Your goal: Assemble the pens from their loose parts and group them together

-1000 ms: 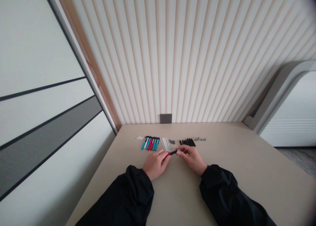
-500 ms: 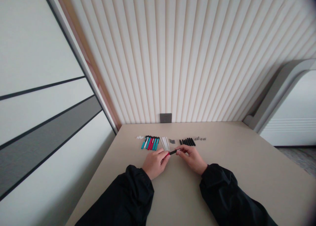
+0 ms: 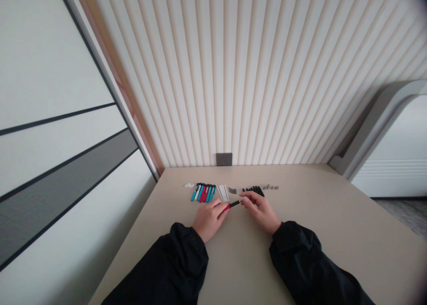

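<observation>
My left hand (image 3: pixel 209 219) is closed around a pen (image 3: pixel 235 203) with a red barrel and a black grip, which points right and slightly away from me. At its pale, pointed tip, the thumb and forefinger of my right hand (image 3: pixel 259 210) are pinched together. Any small part between those fingertips is too tiny to make out. Beyond my left hand lies a row of teal, white and red pen barrels (image 3: pixel 204 193) with black ends. Thin white refills (image 3: pixel 223 193) lie beside them, and several black grips (image 3: pixel 257 190) are partly hidden behind my right hand.
Small clear-white pieces (image 3: pixel 189 185) lie left of the barrels. Dark little springs (image 3: pixel 232 190) sit between refills and grips, and small grey pieces (image 3: pixel 271 187) lie far right. The beige table (image 3: pixel 300 194) meets a ribbed wall with a socket (image 3: pixel 223 159).
My right fingers have slid slightly right along the pen to its end, uncovering more of the tip. My left hand and the pen have hardly moved.
</observation>
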The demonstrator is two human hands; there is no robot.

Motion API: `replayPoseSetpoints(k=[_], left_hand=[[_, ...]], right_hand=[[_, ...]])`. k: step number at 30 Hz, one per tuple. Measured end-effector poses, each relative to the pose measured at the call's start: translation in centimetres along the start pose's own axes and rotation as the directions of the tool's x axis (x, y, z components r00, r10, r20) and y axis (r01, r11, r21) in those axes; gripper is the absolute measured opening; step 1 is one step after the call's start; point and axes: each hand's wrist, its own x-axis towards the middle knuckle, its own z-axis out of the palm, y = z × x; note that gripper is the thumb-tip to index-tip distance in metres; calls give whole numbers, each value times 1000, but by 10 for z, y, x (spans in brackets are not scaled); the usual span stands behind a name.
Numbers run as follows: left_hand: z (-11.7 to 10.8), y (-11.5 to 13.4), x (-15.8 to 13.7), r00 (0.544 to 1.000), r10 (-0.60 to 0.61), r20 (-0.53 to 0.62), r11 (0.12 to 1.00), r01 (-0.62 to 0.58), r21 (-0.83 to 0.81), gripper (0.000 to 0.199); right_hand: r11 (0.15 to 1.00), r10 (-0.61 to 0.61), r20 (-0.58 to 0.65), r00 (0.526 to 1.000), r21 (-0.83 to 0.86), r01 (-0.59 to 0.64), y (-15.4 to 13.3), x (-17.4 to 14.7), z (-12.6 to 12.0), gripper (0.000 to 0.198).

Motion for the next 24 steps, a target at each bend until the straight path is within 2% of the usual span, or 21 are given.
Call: replayPoseSetpoints(k=[6, 10, 13, 17, 20, 24], left_hand=[[2, -1, -1, 1000, -1, -17, 1000, 1, -5, 23], [3, -1, -1, 998, 55, -14, 998, -55, -6, 22], [3, -1, -1, 997, 73, -15, 997, -73, -23, 23], [2, -1, -2, 998, 64, -20, 996, -65, -58, 25], [2, -1, -1, 998, 58, -22, 996, -59, -65, 25], [2, -1, -1, 997, 69, -22, 996, -70, -61, 25]], right_hand=[[994, -33, 14, 999, -106, 34, -3, 1, 0, 30], [980, 15, -18, 1000, -197, -18, -2, 0, 1, 45], [988, 24, -52, 998, -152, -31, -2, -1, 0, 47], [996, -54, -38, 998, -69, 51, -5, -1, -1, 36], [990, -116, 12, 993, -77, 116, -7, -2, -2, 30], [989, -92, 19, 996, -117, 93, -6, -2, -1, 30]])
